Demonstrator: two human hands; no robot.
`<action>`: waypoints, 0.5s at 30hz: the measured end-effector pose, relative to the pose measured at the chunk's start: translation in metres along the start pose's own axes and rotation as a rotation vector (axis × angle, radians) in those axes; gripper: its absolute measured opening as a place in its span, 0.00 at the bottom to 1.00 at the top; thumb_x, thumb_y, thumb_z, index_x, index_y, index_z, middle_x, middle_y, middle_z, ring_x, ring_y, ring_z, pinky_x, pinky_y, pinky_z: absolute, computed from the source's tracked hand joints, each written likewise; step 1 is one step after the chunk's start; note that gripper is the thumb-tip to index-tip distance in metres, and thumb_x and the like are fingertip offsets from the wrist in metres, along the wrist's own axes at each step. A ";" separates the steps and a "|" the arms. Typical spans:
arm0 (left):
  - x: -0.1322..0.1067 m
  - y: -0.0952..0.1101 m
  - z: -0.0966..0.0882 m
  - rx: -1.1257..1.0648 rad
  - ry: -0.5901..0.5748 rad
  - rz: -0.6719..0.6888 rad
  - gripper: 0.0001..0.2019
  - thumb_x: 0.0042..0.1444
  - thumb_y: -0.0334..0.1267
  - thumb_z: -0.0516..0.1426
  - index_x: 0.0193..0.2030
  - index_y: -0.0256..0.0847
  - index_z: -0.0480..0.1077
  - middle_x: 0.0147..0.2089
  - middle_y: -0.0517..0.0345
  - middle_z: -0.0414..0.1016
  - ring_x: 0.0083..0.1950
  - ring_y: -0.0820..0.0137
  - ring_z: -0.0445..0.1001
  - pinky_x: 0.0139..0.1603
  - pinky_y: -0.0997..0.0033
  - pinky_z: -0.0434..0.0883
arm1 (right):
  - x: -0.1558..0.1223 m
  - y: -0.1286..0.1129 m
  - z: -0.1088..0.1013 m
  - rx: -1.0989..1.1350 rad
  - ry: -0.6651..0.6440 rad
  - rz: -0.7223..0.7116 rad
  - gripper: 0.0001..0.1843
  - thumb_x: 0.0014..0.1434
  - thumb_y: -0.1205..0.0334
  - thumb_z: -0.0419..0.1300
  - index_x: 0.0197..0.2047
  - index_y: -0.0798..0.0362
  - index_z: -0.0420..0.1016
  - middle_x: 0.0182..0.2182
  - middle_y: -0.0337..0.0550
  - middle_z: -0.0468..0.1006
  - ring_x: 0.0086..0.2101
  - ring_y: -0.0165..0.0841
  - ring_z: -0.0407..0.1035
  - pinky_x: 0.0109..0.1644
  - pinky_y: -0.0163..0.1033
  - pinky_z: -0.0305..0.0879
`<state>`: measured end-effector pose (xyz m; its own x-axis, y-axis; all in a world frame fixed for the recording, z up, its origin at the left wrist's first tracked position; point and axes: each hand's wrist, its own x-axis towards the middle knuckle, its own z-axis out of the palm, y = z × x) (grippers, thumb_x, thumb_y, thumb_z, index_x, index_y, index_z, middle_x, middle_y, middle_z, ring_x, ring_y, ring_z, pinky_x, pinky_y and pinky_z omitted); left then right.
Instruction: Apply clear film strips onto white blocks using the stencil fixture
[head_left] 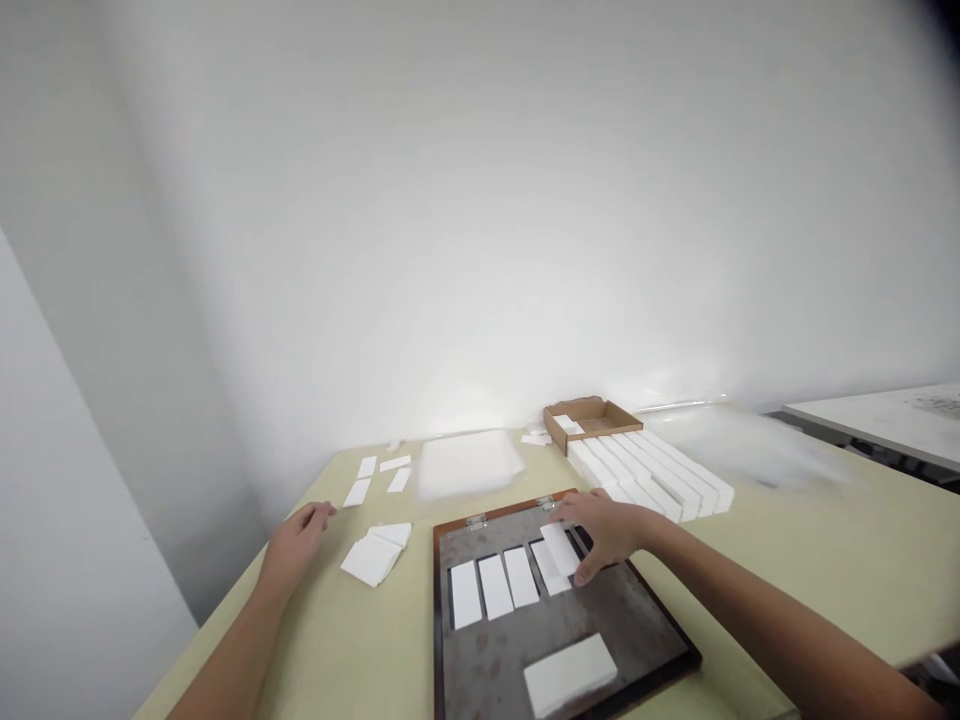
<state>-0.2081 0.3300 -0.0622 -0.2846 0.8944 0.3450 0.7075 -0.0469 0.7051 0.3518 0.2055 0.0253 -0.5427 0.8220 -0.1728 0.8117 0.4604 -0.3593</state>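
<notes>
A dark metal plate (480,690) with wooden edges and two hinges lies on the table, with a row of rectangular slots. Three white cards (465,594) sit in the left slots, and another white card (551,572) lies in the fourth. My right hand (604,530) pinches a white card (560,549) between thumb and fingers, tilted and partly overlapping that fourth card. A stack of white cards (570,676) rests on the plate's near part. My left hand (294,545) hovers over the table's left side, fingers curled together, with nothing seen in them, near a loose pile of cards (376,554).
Several loose white cards (358,492) lie at the far left of the pale yellow table (787,580). Behind the plate are a blurry white sheet (469,465), a cardboard box (595,420) with cards inside, and long rows of stacked cards (652,470). A wall stands behind.
</notes>
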 end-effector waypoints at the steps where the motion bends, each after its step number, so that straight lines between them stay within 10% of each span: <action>1: 0.000 0.001 0.000 0.009 -0.019 -0.012 0.16 0.71 0.45 0.61 0.58 0.37 0.73 0.56 0.50 0.77 0.52 0.60 0.80 0.52 0.55 0.80 | -0.001 0.003 -0.001 -0.007 -0.004 0.010 0.57 0.42 0.32 0.75 0.70 0.50 0.71 0.63 0.59 0.70 0.64 0.61 0.62 0.69 0.63 0.51; 15: 0.000 0.009 -0.007 0.080 -0.130 -0.089 0.16 0.71 0.45 0.61 0.59 0.37 0.73 0.57 0.50 0.77 0.53 0.59 0.79 0.53 0.54 0.80 | -0.013 0.002 -0.011 -0.057 0.022 0.043 0.50 0.44 0.31 0.74 0.66 0.47 0.75 0.61 0.57 0.73 0.62 0.63 0.65 0.69 0.68 0.47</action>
<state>-0.2058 0.3267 -0.0514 -0.2656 0.9438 0.1967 0.7340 0.0657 0.6760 0.3627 0.1998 0.0372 -0.5030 0.8481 -0.1666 0.8454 0.4426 -0.2991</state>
